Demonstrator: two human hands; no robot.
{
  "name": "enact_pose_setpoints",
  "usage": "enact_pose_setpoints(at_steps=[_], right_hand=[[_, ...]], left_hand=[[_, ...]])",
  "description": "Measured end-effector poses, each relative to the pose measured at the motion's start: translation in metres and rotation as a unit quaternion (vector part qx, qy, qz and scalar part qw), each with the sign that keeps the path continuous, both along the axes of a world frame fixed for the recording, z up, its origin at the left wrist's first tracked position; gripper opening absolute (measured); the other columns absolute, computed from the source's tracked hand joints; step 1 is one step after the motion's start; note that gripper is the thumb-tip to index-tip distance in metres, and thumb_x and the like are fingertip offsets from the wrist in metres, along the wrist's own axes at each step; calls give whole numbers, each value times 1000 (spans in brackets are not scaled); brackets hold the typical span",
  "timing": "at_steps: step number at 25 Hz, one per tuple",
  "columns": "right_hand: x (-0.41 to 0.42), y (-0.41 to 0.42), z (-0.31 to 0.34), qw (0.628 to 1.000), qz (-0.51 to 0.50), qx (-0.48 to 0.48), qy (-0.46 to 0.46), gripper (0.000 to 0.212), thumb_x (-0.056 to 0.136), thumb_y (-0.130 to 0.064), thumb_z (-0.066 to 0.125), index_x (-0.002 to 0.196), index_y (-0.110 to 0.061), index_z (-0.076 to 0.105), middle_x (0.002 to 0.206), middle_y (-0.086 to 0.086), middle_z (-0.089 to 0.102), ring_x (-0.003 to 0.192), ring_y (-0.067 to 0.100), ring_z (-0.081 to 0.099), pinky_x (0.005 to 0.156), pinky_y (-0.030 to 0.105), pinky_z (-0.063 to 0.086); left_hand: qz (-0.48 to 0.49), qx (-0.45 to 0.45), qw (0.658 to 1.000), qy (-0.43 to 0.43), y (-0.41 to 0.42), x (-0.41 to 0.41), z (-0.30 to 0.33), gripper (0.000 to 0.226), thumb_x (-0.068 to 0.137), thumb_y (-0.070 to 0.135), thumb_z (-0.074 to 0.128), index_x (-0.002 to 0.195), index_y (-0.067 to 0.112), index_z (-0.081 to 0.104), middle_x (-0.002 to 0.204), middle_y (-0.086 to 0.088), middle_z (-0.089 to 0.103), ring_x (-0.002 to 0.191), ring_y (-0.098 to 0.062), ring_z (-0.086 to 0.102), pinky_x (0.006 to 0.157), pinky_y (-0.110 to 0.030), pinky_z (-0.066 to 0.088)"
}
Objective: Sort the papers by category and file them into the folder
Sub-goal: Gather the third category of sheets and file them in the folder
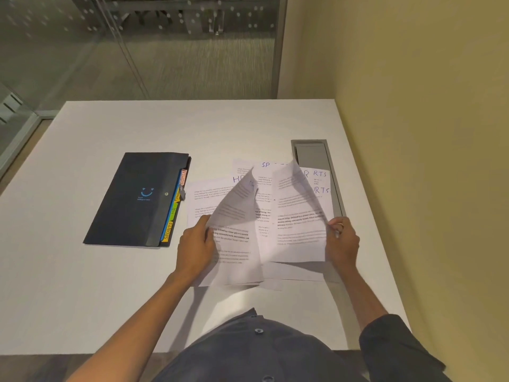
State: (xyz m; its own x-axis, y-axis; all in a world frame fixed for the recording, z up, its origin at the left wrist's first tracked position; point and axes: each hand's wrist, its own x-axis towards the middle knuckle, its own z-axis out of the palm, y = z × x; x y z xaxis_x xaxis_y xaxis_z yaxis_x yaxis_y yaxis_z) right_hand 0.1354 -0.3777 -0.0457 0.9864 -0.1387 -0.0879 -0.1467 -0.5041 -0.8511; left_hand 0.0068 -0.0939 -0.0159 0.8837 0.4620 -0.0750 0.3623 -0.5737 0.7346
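Folder [135,199] left of papers [220,199] — both on table [82,285] (apart)

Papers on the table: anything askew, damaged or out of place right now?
Nothing damaged. The papers lie fanned and overlapping, some covering the table's grey recess. Left hand and right hand each lift a curling sheet.

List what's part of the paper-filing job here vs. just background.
Job:
- left hand, lifting a sheet
- right hand, lifting a sheet
- spread papers
- dark folder, tabs SPORTS, HR

Background:
- table
- cable hatch
- glass wall
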Motion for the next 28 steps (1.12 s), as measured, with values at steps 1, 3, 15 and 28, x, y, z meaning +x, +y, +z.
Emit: enact_pose_setpoints(at_steps=[1,3,15,28], right_hand=[[2,-6,7,1000,2,18,0,12,93,-3,56,103,-10,58,94,9,67,84,26,62,60,18,44],[6,-19,20,998,18,60,13,20,93,-6,58,112,-11,58,102,11,70,86,27,67,69,26,50],[-12,4,38,942,187,198,194,31,95,-15,62,126,-15,61,119,-6,69,89,-10,67,68,5,50],[-22,47,39,929,142,288,183,44,79,-2,78,117,-14,60,103,8,76,93,23,74,81,33,59]], left_hand=[[0,3,1000,0,1,1,1,28,99,20,46,126,20,50,110,4,65,84,-13,64,63,-21,52],[8,-4,1000,-2,2,5,6,28,98,18,46,127,17,49,111,4,63,82,-10,61,63,-18,50],[109,-417,901,-57,-23,18,42,29,93,9,57,116,27,59,106,9,70,94,-17,70,74,-35,58],[105,-379,919,-9,-19,13,24,30,95,8,54,118,27,55,118,3,65,104,-19,65,92,-44,52]])
